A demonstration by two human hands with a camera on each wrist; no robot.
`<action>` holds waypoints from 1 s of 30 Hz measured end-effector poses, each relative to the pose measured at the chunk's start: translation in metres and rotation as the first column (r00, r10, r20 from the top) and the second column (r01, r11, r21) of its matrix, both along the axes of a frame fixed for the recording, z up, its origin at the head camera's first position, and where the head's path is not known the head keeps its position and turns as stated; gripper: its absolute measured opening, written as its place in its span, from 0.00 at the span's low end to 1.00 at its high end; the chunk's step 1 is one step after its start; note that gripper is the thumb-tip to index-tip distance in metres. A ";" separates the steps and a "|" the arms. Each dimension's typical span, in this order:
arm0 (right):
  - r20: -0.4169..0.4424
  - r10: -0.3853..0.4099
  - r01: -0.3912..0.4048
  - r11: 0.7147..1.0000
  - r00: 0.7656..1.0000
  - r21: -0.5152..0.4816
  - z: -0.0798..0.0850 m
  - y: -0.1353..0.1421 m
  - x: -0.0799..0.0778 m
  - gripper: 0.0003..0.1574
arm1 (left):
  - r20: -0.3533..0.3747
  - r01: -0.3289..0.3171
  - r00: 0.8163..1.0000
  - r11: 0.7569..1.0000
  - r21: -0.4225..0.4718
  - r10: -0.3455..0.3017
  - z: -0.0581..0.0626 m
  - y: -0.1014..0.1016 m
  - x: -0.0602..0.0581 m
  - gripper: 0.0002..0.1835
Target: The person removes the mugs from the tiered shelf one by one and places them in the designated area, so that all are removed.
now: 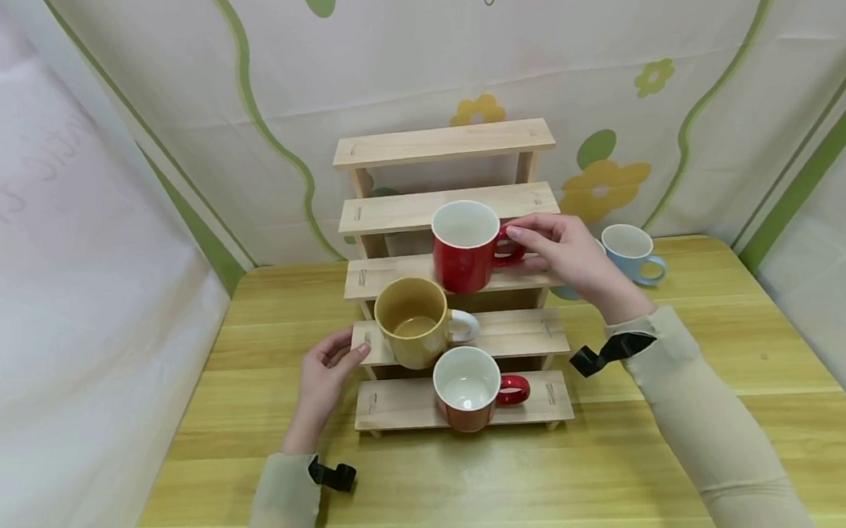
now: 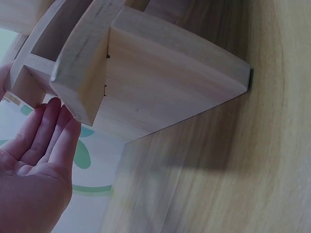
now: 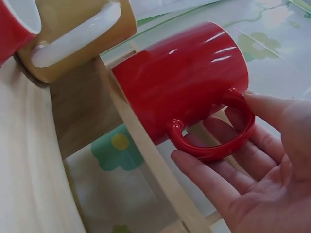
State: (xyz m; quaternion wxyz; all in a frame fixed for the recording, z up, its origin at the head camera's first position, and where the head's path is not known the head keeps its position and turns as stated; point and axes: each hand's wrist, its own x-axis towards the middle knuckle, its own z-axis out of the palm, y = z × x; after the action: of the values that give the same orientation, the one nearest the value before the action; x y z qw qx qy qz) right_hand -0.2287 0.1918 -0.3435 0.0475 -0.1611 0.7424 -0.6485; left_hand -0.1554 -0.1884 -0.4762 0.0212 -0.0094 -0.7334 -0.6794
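Observation:
A red mug (image 1: pixel 464 248) with a white inside is at the middle step of a wooden stepped shelf (image 1: pixel 443 144). My right hand (image 1: pixel 572 256) pinches its handle (image 3: pixel 214 145) between thumb and fingers. In the right wrist view the mug's base end is at the step's board; whether it bears its full weight there I cannot tell. My left hand (image 1: pixel 327 375) holds the left end of the second-lowest step, thumb at the board and fingers (image 2: pixel 60 141) beside and under it. On that step stands a yellow mug (image 1: pixel 413 327) with a white handle.
A mug (image 1: pixel 468 389) with a white inside and red handle stands on the lowest step. Behind my right hand, a light blue mug (image 1: pixel 628 252) stands on the wooden table (image 1: pixel 705 441), with another bluish piece partly hidden. A printed curtain (image 1: pixel 406 50) hangs behind the shelf.

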 end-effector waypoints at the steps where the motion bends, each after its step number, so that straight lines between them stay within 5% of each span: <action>1: -0.001 -0.009 0.009 1.000 1.000 0.000 -0.001 0.000 0.001 0.26 | 0.002 0.001 1.000 1.000 -0.002 -0.001 0.000 0.000 0.000 0.25; 9: 0.005 -0.084 0.084 0.995 0.996 -0.052 -0.007 0.001 0.009 0.24 | 0.005 0.002 1.000 1.000 -0.009 -0.002 -0.001 -0.001 0.000 0.25; 30: -0.157 -0.228 0.212 0.971 0.961 -0.113 -0.020 0.015 0.030 0.15 | 0.009 0.009 1.000 1.000 -0.012 -0.009 -0.002 -0.002 -0.001 0.26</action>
State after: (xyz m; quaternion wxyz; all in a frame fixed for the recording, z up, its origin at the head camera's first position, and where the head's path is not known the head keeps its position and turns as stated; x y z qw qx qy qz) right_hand -0.1988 0.2065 -0.3638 -0.0957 -0.1340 0.7253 -0.6685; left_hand -0.1563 -0.1903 -0.4779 0.0149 -0.0100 -0.7376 -0.6750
